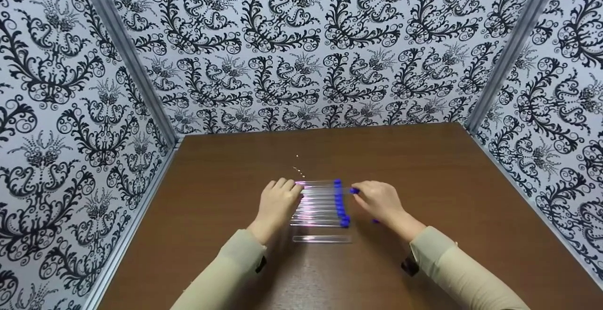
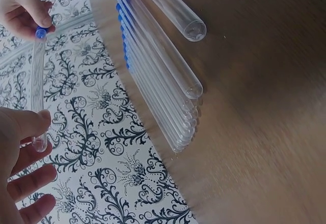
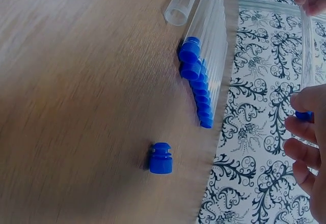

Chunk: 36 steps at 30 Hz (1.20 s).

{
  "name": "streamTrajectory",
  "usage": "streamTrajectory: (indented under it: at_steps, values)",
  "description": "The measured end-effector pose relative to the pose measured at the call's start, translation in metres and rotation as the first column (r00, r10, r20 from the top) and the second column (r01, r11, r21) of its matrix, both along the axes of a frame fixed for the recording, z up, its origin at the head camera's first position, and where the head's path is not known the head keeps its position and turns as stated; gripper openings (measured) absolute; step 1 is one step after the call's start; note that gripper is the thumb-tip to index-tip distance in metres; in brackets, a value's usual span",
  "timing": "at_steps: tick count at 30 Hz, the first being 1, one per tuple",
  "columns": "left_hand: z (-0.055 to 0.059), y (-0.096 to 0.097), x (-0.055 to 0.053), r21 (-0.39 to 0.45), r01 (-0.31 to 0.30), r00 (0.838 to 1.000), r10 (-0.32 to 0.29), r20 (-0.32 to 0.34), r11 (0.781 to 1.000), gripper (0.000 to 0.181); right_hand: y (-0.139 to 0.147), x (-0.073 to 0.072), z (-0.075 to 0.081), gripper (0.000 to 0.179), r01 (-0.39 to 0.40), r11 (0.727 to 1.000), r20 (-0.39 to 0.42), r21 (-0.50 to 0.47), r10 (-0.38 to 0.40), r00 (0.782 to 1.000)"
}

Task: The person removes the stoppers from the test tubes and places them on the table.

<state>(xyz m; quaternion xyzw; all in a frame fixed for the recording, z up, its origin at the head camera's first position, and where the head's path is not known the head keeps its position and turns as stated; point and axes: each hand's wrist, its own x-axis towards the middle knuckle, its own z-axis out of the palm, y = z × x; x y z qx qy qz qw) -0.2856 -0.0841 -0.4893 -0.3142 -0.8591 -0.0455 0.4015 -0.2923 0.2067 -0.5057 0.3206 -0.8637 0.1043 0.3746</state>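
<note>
A clear test tube [image 2: 38,74] is held level above the table between both hands. My left hand [image 1: 280,201] pinches its rounded end between thumb and forefinger, the other fingers spread apart. At the other end my right hand [image 1: 380,200] pinches the blue cap [image 2: 41,32]; how deep the cap sits in the tube I cannot tell. Beneath them lies a row of blue-capped test tubes [image 1: 316,208], side by side with caps to the right. Nearer to me is one uncapped test tube [image 1: 322,239]. A loose blue cap [image 3: 161,160] stands on the wood below my right hand.
The brown wooden table [image 1: 226,159] carries all the tubes. Patterned panels [image 1: 292,55] rise behind it and at both sides, joined by grey metal posts [image 1: 129,58]. Small bright specks [image 1: 298,170] show on the table just behind the row.
</note>
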Motion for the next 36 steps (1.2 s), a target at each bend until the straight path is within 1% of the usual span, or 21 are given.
streamTrajectory:
  at_steps: [6, 11, 16, 21, 25, 32, 36]
  values:
    - [-0.001, 0.001, -0.002, -0.001, -0.002, 1.0, 0.002, -0.01, 1.0, 0.017, 0.002, -0.001, 0.0, 0.023, 0.003, 1.0, -0.024, -0.003, -0.003, 1.0]
    - [-0.002, 0.0, 0.0, -0.003, -0.001, 1.0, 0.002, 0.021, 1.0, 0.025, 0.003, 0.001, 0.001, 0.025, -0.01, 1.0, -0.019, -0.009, 0.01, 1.0]
    - [-0.003, -0.002, 0.0, 0.008, 0.01, 0.998, -0.011, 0.055, 1.0, 0.016, 0.004, 0.0, 0.001, 0.025, -0.021, 1.0, -0.02, -0.013, 0.02, 1.0]
    - [-0.004, -0.005, 0.001, 0.025, 0.012, 0.999, -0.013, 0.052, 1.0, 0.015, 0.006, -0.002, -0.002, 0.025, -0.028, 0.999, -0.03, -0.031, 0.027, 0.999]
    - [-0.007, -0.006, 0.001, 0.027, 0.007, 0.999, -0.008, 0.038, 1.0, 0.013, 0.008, -0.001, -0.003, 0.024, -0.022, 0.999, -0.012, -0.04, 0.021, 1.0]
    - [-0.011, -0.005, 0.003, 0.055, 0.012, 0.999, -0.014, 0.048, 0.998, 0.018, 0.013, 0.0, -0.005, 0.024, 0.001, 0.999, 0.025, -0.041, 0.0, 1.0]
    - [-0.012, -0.005, 0.004, 0.066, 0.018, 0.999, -0.021, 0.049, 0.998, 0.017, 0.018, 0.0, -0.008, 0.025, 0.023, 0.999, 0.034, -0.03, -0.022, 0.999]
